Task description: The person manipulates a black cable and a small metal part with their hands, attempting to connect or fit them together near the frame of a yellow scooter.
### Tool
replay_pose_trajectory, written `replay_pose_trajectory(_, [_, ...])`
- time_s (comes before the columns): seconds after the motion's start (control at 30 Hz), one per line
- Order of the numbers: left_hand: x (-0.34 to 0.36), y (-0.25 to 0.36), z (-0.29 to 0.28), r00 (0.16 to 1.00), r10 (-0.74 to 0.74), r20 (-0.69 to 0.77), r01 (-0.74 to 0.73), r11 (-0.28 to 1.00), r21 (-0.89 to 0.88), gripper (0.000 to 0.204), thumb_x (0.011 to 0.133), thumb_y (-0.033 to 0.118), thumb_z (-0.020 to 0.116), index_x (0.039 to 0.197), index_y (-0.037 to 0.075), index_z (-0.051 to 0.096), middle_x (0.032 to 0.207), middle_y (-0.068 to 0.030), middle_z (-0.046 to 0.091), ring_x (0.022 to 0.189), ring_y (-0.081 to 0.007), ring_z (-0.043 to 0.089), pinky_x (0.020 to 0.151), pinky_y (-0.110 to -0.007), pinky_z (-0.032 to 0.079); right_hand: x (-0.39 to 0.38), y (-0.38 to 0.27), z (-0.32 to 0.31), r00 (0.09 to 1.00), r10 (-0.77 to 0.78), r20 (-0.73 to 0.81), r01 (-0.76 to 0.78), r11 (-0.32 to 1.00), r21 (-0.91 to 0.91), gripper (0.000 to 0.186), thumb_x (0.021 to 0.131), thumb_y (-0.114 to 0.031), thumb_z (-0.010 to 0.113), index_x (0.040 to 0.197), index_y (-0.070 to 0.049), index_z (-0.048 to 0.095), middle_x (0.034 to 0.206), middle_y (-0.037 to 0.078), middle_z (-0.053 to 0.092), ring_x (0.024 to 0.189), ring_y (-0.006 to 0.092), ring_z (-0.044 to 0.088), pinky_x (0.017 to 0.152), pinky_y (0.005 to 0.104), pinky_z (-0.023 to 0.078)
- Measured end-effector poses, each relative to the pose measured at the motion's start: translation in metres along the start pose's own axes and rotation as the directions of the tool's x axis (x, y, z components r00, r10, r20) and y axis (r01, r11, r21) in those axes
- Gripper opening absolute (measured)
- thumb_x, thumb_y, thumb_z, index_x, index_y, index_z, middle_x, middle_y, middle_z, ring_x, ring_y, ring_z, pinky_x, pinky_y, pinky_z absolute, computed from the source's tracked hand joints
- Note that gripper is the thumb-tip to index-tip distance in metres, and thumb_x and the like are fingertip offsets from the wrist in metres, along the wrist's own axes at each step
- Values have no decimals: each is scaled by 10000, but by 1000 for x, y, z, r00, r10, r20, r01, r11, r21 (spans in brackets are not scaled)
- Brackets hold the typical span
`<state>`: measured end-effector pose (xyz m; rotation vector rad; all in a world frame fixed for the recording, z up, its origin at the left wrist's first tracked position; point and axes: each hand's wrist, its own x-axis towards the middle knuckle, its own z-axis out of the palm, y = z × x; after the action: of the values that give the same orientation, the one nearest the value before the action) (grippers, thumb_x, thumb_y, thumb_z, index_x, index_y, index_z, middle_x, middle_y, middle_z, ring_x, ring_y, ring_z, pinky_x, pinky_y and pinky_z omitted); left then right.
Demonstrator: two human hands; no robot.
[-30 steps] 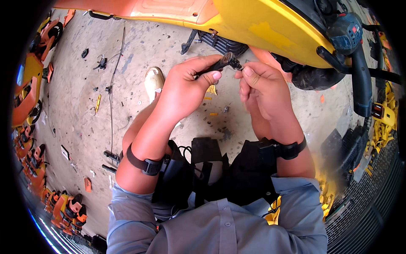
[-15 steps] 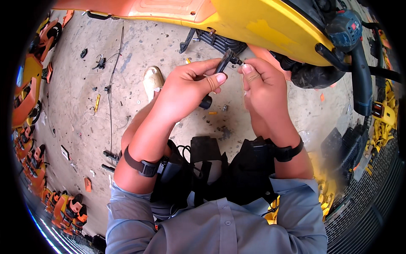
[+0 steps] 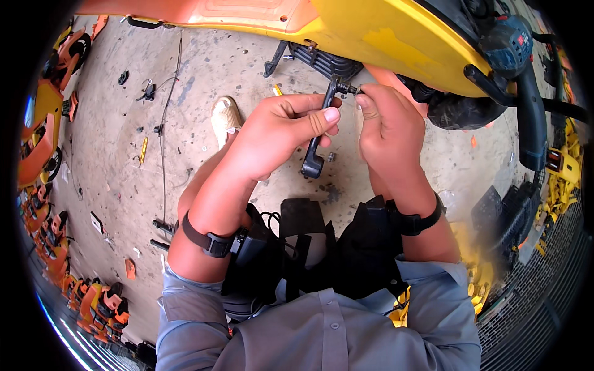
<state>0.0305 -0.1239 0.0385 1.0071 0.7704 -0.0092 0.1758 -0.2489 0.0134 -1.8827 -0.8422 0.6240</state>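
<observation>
My left hand (image 3: 286,127) is closed round a black lever (image 3: 313,162), which stands nearly upright in the picture with its thick end pointing toward me. A small stub or bolt (image 3: 349,89) sticks out sideways from the lever's far end. The thumb and fingertips of my right hand (image 3: 391,120) are pinched at the tip of that stub; what they hold there is too small to make out. Both hands are raised above the floor, just short of the yellow and orange motorbike bodywork (image 3: 377,40).
A black ribbed footrest (image 3: 325,60) juts out below the bodywork. At the right a blue and black power tool (image 3: 531,117) leans by a black bar. A long cable (image 3: 164,136) and small parts lie on the concrete floor. Orange machines (image 3: 43,148) line the left.
The lever has turned in my left hand, so its length and thick near end now show. My right hand has shifted slightly right, still pinched at the stub.
</observation>
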Motion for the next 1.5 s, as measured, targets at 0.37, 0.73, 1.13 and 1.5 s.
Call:
replay_pose_trajectory(0.37, [12,-4,-21,727,675,126,-651,620,437,326,787,-140,626,1076,-14,709,1092,-134,695,1113,-264,624,960,-345,475,0,-4,-16,535,-10,845,-831,172,528,291,1060,-200,397,914,2,547,517,-31,402,353,73,320,394,237,305])
replay_pose_trajectory(0.73, [19,-4,-21,510,814,278,-851,430,303,301,730,-179,570,947,-23,710,1015,-145,717,1164,-331,618,1048,-460,447,-28,-7,2,472,-313,824,-869,-10,494,324,1069,-264,395,918,-20,546,506,-41,392,365,69,342,429,247,289])
replay_pose_trajectory(1.13, [22,-7,-2,519,827,214,-851,478,216,246,804,-89,659,1027,5,706,1091,-160,707,1162,-324,619,973,-401,504,-44,-17,18,560,-390,731,-815,-101,570,308,1052,-304,450,923,-39,539,550,-20,412,413,74,344,458,236,317])
replay_pose_trajectory(1.5, [2,-9,-3,779,625,59,-468,515,719,281,859,179,723,1081,13,682,836,-171,652,786,-346,625,707,-404,496,-14,-16,-10,887,295,354,-448,734,510,285,1027,-242,509,871,-20,594,623,-33,411,542,60,336,508,233,318])
